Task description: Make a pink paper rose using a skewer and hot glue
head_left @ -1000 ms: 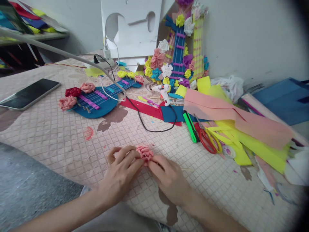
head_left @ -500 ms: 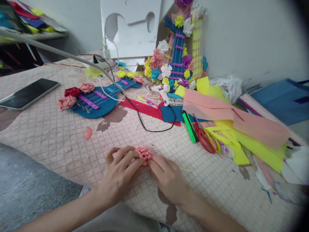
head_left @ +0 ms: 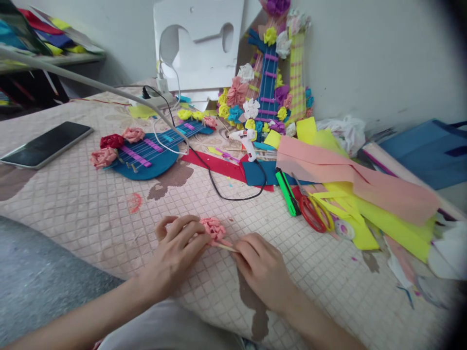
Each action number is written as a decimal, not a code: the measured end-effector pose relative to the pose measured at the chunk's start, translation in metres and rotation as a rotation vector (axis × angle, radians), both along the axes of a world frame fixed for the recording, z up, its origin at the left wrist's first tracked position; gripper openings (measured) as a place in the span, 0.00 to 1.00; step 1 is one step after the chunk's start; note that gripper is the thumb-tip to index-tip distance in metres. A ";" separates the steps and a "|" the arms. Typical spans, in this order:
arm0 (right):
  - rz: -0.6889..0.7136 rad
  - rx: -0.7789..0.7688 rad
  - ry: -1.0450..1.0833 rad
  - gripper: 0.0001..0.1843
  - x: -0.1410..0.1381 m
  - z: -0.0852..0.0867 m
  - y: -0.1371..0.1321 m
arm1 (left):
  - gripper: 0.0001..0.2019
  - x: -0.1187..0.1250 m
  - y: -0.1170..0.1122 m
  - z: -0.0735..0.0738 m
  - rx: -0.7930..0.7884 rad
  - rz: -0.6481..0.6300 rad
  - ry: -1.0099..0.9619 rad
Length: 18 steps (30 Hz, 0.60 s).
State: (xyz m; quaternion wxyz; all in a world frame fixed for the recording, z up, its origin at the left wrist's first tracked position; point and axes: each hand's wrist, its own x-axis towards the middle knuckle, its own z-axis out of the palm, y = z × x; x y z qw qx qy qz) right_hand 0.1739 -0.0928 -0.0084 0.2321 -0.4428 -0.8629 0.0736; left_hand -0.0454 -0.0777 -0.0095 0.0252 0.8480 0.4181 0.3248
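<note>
A pink paper flower (head_left: pixel 213 228) sits at the fingertips of my left hand (head_left: pixel 180 248), which is closed on its left side just above the quilted cloth. From the flower's lower right a thin pale stick (head_left: pixel 226 247) runs out, with some pink at its near end. My right hand (head_left: pixel 262 265) pinches the other end of this stick between thumb and fingers. Both hands are close to the table's front edge. Beyond them lies a blue paper guitar (head_left: pixel 149 154) trimmed with paper flowers and purple strips.
A white glue gun (head_left: pixel 246 142) with a looping black cord lies behind the hands. Right of it are a green box cutter (head_left: pixel 288 192), red-handled scissors (head_left: pixel 312 213) and pink and yellow paper sheets (head_left: pixel 350 170). A phone (head_left: pixel 45 143) lies far left; a white cable crosses above.
My right hand has moved right, away from the flower, and the stick now shows between the two. My left hand and the flower have shifted slightly left.
</note>
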 end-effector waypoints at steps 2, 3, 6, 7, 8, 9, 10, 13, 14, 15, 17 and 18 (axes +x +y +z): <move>0.020 -0.035 0.022 0.09 0.003 0.001 0.001 | 0.10 -0.005 0.004 0.000 -0.020 -0.044 0.012; 0.032 -0.048 0.027 0.09 0.004 0.001 0.001 | 0.10 -0.008 0.005 -0.001 -0.034 -0.068 0.023; 0.048 -0.069 0.025 0.10 0.005 0.000 0.002 | 0.09 -0.013 0.008 -0.003 -0.065 -0.110 0.049; 0.052 -0.074 0.020 0.10 0.005 -0.001 0.002 | 0.08 -0.014 0.009 -0.004 -0.069 -0.113 0.058; 0.055 -0.081 0.015 0.10 0.005 -0.001 0.002 | 0.08 -0.015 0.009 -0.004 -0.068 -0.113 0.067; 0.057 -0.087 0.011 0.10 0.005 -0.002 0.002 | 0.08 -0.015 0.010 -0.005 -0.063 -0.112 0.077; 0.057 -0.094 0.005 0.10 0.004 -0.003 0.002 | 0.08 -0.016 0.010 -0.005 -0.051 -0.111 0.083; 0.048 -0.099 -0.025 0.10 0.007 -0.002 0.002 | 0.08 -0.019 0.013 -0.003 -0.026 -0.110 0.094; 0.051 -0.094 -0.040 0.10 0.009 0.000 0.002 | 0.09 -0.020 0.015 -0.002 -0.033 -0.114 0.095; 0.065 -0.090 -0.058 0.10 0.013 0.002 0.003 | 0.10 -0.021 0.017 -0.001 -0.044 -0.121 0.096; 0.111 -0.095 -0.085 0.10 0.024 0.008 0.004 | 0.10 -0.024 0.022 0.001 -0.055 -0.132 0.094; 0.134 -0.107 -0.081 0.09 0.031 0.011 0.005 | 0.10 -0.026 0.025 0.002 -0.049 -0.136 0.086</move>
